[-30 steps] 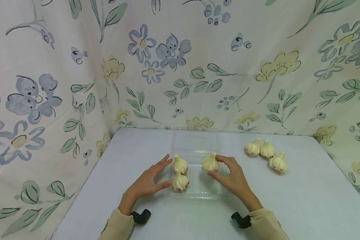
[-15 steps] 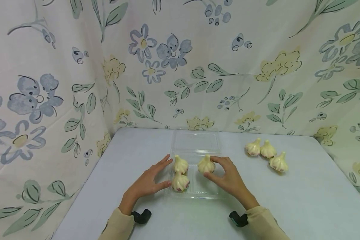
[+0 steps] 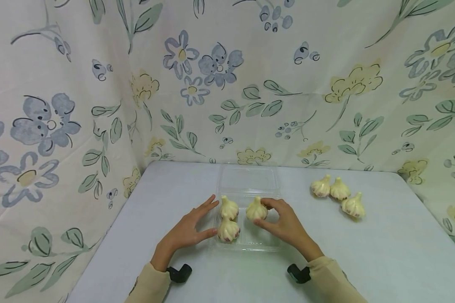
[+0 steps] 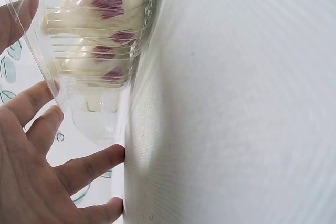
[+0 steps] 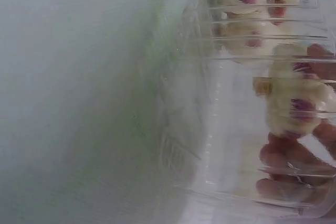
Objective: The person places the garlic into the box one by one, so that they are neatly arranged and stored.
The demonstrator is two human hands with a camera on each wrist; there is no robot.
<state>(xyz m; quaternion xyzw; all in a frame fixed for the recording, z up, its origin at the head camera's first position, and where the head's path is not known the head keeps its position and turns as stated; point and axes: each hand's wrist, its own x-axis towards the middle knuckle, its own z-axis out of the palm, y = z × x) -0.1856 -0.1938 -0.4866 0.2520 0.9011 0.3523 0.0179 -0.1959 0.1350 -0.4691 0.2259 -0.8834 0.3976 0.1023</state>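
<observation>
A clear plastic clamshell box (image 3: 250,243) lies with its lid (image 3: 249,179) folded back on the white table. Two garlic bulbs sit one behind the other along its left side, a rear bulb (image 3: 229,208) and a front bulb (image 3: 228,230). My right hand (image 3: 288,223) pinches a third garlic bulb (image 3: 256,209) between thumb and fingers, inside the box near its middle. At the box's left edge my left hand (image 3: 187,227) is spread, its fingers (image 4: 44,95) straight and touching the rim. Through the clear wall, the right wrist view shows the held bulb (image 5: 296,98).
Three more garlic bulbs lie at the back right of the table: one bulb (image 3: 320,186), another bulb (image 3: 339,189) and a nearer bulb (image 3: 353,205). Behind the table (image 3: 386,244) hangs a floral curtain (image 3: 250,92), which also runs down the left side.
My right hand has moved left with the garlic bulb, from the box's right part toward its middle, and slightly lower. The left hand has stayed at the box edge.
</observation>
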